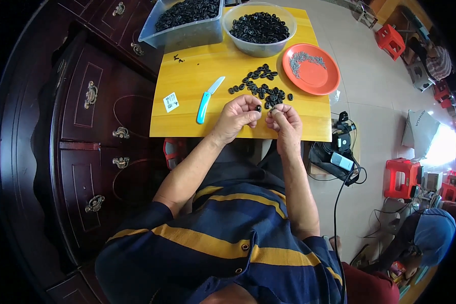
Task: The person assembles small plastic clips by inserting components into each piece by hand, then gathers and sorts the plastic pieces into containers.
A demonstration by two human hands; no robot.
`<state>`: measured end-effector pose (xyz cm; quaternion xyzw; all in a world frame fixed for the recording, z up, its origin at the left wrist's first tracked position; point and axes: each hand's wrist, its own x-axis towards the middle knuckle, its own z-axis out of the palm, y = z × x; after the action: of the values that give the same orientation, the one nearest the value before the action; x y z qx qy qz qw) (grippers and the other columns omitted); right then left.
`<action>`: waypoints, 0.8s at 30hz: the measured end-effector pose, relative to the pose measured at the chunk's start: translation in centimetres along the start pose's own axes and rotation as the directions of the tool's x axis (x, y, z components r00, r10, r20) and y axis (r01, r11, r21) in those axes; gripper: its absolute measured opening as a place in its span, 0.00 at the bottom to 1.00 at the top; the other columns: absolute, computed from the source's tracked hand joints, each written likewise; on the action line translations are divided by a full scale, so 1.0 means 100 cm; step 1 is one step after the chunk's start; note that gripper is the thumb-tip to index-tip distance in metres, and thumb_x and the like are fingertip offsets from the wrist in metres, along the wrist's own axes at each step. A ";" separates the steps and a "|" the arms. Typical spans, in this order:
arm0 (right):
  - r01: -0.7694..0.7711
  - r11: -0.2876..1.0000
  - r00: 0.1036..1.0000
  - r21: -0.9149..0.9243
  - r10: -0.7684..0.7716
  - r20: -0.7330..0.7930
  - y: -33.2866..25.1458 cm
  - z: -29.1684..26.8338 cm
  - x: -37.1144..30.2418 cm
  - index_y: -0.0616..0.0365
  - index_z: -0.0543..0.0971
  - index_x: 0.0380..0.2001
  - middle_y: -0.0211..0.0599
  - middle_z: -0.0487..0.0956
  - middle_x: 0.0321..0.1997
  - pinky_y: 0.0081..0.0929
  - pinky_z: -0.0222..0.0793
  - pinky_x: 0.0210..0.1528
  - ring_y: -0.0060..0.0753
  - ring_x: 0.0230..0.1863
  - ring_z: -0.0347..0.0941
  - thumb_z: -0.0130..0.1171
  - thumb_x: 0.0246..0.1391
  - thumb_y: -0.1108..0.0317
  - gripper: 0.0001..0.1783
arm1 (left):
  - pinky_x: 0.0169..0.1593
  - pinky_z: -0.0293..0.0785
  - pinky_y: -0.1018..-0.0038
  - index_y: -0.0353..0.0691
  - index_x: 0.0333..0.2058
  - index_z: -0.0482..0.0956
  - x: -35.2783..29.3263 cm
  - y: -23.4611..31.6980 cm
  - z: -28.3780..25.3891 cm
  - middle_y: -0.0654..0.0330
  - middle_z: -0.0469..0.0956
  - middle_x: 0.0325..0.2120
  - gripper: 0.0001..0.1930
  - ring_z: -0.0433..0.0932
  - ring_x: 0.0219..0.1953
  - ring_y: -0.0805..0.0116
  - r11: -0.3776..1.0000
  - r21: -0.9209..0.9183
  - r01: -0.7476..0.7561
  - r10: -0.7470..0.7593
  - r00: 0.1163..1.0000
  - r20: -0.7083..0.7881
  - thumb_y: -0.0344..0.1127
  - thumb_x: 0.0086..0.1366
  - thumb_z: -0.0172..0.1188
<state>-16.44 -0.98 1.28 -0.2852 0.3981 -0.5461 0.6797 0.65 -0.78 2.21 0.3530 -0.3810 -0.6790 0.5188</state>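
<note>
My left hand [238, 115] pinches a small black ring-shaped part [258, 108] between thumb and fingertips over the near edge of the yellow wooden table [187, 76]. My right hand [285, 117] is right beside it, fingers curled, holding something tiny that I cannot make out. Just beyond both hands lies a loose pile of the same black parts [261, 86].
A blue-handled knife [206, 99] and a small white label [171, 102] lie left of the hands. At the back stand a clear tub [182, 30] and a clear bowl [258, 46] of black parts, and an orange plate [314, 76] with small metal pieces. A dark wooden cabinet [91, 126] stands left; red stools, cables and another person are on the right.
</note>
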 end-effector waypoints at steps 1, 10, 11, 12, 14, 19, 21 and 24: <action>0.035 0.999 0.999 0.035 -0.035 -0.008 0.003 -0.003 0.002 0.57 0.75 0.39 0.31 0.79 0.33 0.18 0.72 0.34 0.20 0.31 0.75 0.58 0.59 0.73 0.05 | 0.33 0.74 0.81 0.37 0.45 0.75 0.000 -0.001 0.004 0.66 0.76 0.31 0.12 0.73 0.27 0.80 0.998 0.059 -0.028 0.027 0.999 0.016 0.25 0.63 0.62; 0.145 0.942 0.981 0.304 -0.097 -0.169 0.015 0.001 0.009 0.59 0.74 0.41 0.34 0.78 0.35 0.19 0.71 0.40 0.22 0.35 0.74 0.58 0.60 0.74 0.07 | 0.41 0.76 0.80 0.36 0.45 0.77 -0.007 -0.028 0.042 0.64 0.80 0.38 0.12 0.78 0.37 0.80 0.976 0.207 -0.063 0.064 0.998 0.005 0.21 0.63 0.60; 0.190 0.927 0.975 0.323 -0.141 -0.169 0.015 0.003 0.010 0.59 0.74 0.41 0.35 0.78 0.36 0.19 0.72 0.40 0.22 0.36 0.73 0.58 0.60 0.74 0.07 | 0.43 0.77 0.80 0.35 0.45 0.76 -0.008 -0.033 0.044 0.64 0.80 0.38 0.12 0.78 0.38 0.79 0.967 0.224 -0.120 0.122 0.993 0.004 0.20 0.63 0.59; 0.189 0.927 0.976 0.323 -0.141 -0.167 0.015 0.004 0.009 0.59 0.74 0.41 0.35 0.78 0.36 0.19 0.72 0.40 0.22 0.36 0.73 0.58 0.60 0.74 0.07 | 0.47 0.76 0.80 0.34 0.44 0.76 -0.010 -0.037 0.044 0.63 0.80 0.38 0.11 0.79 0.41 0.77 0.954 0.271 -0.125 0.131 0.991 -0.006 0.19 0.63 0.59; 0.164 0.918 0.980 0.361 -0.112 -0.162 0.012 0.006 0.004 0.59 0.74 0.40 0.35 0.79 0.34 0.20 0.74 0.40 0.25 0.35 0.75 0.58 0.60 0.74 0.06 | 0.48 0.75 0.80 0.34 0.44 0.76 -0.015 -0.042 0.048 0.62 0.80 0.39 0.11 0.79 0.42 0.77 0.958 0.264 -0.114 0.129 0.991 -0.039 0.19 0.63 0.59; 0.170 0.921 0.975 0.349 -0.107 -0.194 0.009 0.007 0.000 0.58 0.74 0.40 0.36 0.79 0.35 0.19 0.75 0.40 0.25 0.34 0.75 0.58 0.60 0.74 0.06 | 0.48 0.74 0.80 0.33 0.42 0.76 -0.021 -0.048 0.057 0.61 0.81 0.38 0.08 0.78 0.42 0.77 0.974 0.216 -0.066 0.091 0.990 -0.107 0.21 0.64 0.59; 0.169 0.921 0.974 0.352 -0.103 -0.200 0.007 0.008 0.000 0.58 0.74 0.41 0.36 0.79 0.35 0.19 0.75 0.39 0.25 0.34 0.75 0.58 0.60 0.74 0.06 | 0.48 0.73 0.81 0.33 0.42 0.76 -0.023 -0.054 0.058 0.61 0.80 0.38 0.07 0.78 0.40 0.77 0.987 0.154 -0.047 0.066 0.991 -0.119 0.22 0.65 0.58; 0.151 0.930 0.962 0.334 -0.059 -0.268 -0.001 0.011 -0.003 0.56 0.74 0.41 0.33 0.79 0.35 0.17 0.74 0.38 0.22 0.32 0.74 0.58 0.61 0.72 0.07 | 0.46 0.74 0.81 0.33 0.40 0.76 -0.023 -0.053 0.059 0.63 0.80 0.36 0.05 0.77 0.38 0.77 0.996 0.084 -0.022 0.032 0.993 -0.118 0.23 0.66 0.58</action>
<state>-15.55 -0.76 2.04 -0.1081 0.3618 -0.6761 0.6327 -6.27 3.28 0.46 0.4088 -0.3819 -0.6334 0.5347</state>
